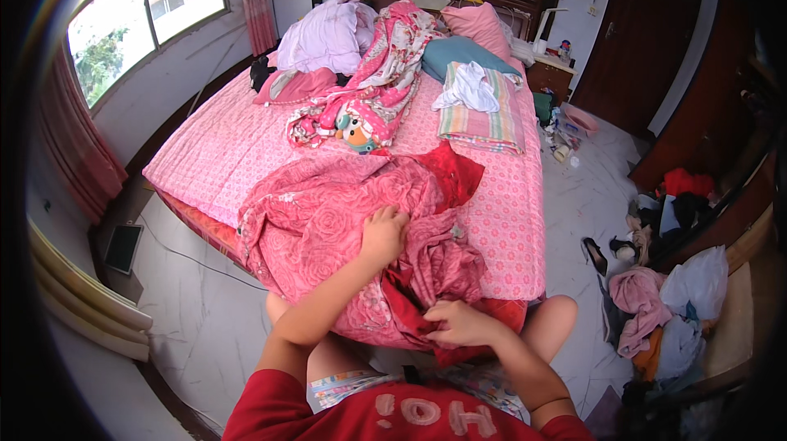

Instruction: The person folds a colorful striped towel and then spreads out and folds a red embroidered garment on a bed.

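A pink rose-patterned fabric cover (326, 226) with a red underside lies bunched at the near edge of the bed. On top of it rests my left hand (385, 235), fingers bent against the cloth; whether they grip it is hidden. My right hand (461, 323) pinches a gathered edge of the same cover, where the red side (403, 299) is turned out. A red corner (455, 173) of cloth spreads flat at the cover's far side. Folds hide the rest of the red side.
Beneath lies a bed with a pink floral quilted bedspread (504, 219). Farther up are a patterned pink blanket (393, 78), a plush toy (356, 133), a folded striped quilt (482, 112) and a teal pillow (470, 57). Clothes (639, 306) heap on the right floor; a cable (203, 266) crosses the left floor.
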`<state>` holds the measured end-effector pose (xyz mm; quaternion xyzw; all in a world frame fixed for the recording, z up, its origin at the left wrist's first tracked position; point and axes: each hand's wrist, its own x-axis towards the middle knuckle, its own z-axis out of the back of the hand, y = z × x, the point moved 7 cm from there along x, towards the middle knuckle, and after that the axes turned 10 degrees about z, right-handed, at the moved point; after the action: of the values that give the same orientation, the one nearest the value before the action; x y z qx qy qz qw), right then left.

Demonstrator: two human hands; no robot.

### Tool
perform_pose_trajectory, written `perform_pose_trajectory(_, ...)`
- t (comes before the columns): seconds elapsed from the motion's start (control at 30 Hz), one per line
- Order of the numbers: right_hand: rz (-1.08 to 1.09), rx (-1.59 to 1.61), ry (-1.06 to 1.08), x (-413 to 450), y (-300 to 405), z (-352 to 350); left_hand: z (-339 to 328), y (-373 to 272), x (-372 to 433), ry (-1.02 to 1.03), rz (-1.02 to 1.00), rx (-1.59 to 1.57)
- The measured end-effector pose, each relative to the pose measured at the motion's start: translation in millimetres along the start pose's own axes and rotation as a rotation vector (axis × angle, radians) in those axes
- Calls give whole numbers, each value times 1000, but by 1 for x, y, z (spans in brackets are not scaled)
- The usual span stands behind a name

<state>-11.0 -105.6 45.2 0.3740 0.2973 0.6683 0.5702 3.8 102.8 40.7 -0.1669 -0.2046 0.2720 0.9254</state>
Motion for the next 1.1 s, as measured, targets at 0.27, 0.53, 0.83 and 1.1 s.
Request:
perform_pose_trajectory(0.27, -156, 56, -876, -53, -22, 160, 205, 77, -48, -333, 57, -1491)
perform_pose_trajectory(0.53, -446, -353, -889, 80, -119, 200, 94, 94, -124, 75, 434, -1148)
perform_pose_trajectory(0.83, 35, -144, -908, 168, -66, 129, 170, 59, -141, -286, 307, -1055)
perform_pose_trajectory(1.1, 472, -82, 195, 131, 41, -100, 209, -20, -106, -398, 55, -199)
